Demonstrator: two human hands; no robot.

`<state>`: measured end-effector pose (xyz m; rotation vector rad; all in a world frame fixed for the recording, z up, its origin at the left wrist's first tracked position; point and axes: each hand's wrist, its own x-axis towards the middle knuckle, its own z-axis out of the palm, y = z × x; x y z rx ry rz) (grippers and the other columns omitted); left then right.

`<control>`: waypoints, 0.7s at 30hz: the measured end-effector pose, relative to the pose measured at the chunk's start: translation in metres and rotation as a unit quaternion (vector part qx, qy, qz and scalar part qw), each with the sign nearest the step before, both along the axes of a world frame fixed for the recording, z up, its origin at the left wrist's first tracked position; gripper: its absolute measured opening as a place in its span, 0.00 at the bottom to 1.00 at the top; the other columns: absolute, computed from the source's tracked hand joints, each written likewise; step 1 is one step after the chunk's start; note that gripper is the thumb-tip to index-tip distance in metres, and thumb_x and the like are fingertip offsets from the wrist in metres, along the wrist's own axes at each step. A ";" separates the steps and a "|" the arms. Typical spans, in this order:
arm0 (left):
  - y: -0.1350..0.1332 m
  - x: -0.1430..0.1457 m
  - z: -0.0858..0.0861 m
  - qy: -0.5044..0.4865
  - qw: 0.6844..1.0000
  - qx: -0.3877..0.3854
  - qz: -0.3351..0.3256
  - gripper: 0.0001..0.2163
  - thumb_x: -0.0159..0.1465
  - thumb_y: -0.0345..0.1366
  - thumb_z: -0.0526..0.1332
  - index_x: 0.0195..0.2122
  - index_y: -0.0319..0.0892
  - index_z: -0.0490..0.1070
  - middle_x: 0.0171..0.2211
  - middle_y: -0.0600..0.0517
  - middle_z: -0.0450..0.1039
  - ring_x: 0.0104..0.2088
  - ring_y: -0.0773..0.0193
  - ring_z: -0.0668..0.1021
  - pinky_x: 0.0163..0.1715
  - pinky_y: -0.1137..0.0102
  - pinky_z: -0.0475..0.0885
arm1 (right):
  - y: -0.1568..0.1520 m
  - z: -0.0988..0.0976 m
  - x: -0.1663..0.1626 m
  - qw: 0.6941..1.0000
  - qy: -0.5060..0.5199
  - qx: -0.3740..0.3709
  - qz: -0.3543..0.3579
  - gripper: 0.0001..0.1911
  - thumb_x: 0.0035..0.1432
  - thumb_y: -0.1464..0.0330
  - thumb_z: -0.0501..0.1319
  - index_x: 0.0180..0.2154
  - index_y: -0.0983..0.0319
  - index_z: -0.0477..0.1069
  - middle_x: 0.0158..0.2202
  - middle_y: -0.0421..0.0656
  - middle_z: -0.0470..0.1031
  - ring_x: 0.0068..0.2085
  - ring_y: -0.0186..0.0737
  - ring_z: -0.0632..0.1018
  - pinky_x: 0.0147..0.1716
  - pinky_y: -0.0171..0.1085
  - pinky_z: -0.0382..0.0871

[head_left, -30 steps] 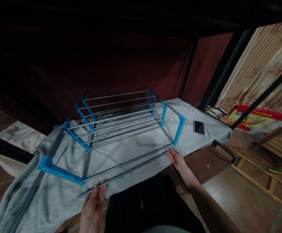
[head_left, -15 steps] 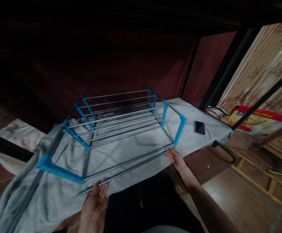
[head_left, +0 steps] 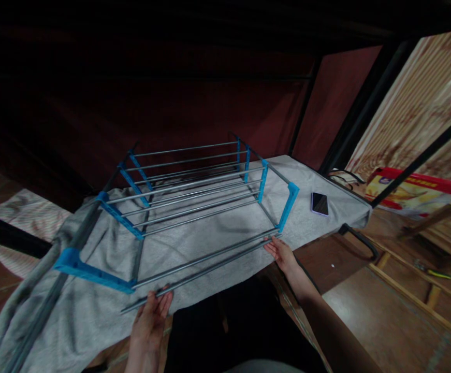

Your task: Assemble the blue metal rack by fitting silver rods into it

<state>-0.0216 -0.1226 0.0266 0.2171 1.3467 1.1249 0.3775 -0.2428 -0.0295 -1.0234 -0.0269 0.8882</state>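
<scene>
A loose grey metal rod runs across the front, held between my two hands. My left hand grips it near its left end, thumb on top and fingers beneath. Near the right end my right hand pinches the same rod, close below a blue bracket. Just behind the rod stands a rack of grey tubes joined by blue plastic brackets. Its front tube lies almost parallel to the rod, a small gap between them.
Grey cloth covers the surface under the rack. A smartphone lies on it at the right. Beyond are a red and yellow box, a wooden frame on the tiled floor and a dark metal post.
Almost nothing differs. The rack's left side sits very slightly further left in view; both hands keep the rod in nearly the same place.
</scene>
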 end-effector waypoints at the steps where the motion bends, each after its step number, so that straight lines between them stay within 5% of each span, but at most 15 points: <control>1: 0.000 -0.001 0.000 -0.006 1.000 0.001 -0.005 0.12 0.70 0.27 0.53 0.29 0.38 0.70 0.28 0.49 0.77 0.30 0.66 0.82 0.35 0.70 0.81 | 0.000 0.000 0.000 1.000 0.001 -0.001 -0.001 0.12 0.47 0.65 0.74 0.30 0.59 0.74 0.33 0.42 0.83 0.34 0.40 0.83 0.42 0.38 0.80; 21: -0.001 0.000 -0.002 -0.005 1.000 0.010 -0.009 0.12 0.69 0.24 0.53 0.28 0.39 0.68 0.27 0.49 0.78 0.29 0.65 0.82 0.34 0.69 0.81 | -0.004 0.005 -0.006 0.999 -0.020 0.030 0.005 0.12 0.45 0.68 0.74 0.31 0.59 0.74 0.34 0.41 0.82 0.38 0.41 0.83 0.46 0.40 0.80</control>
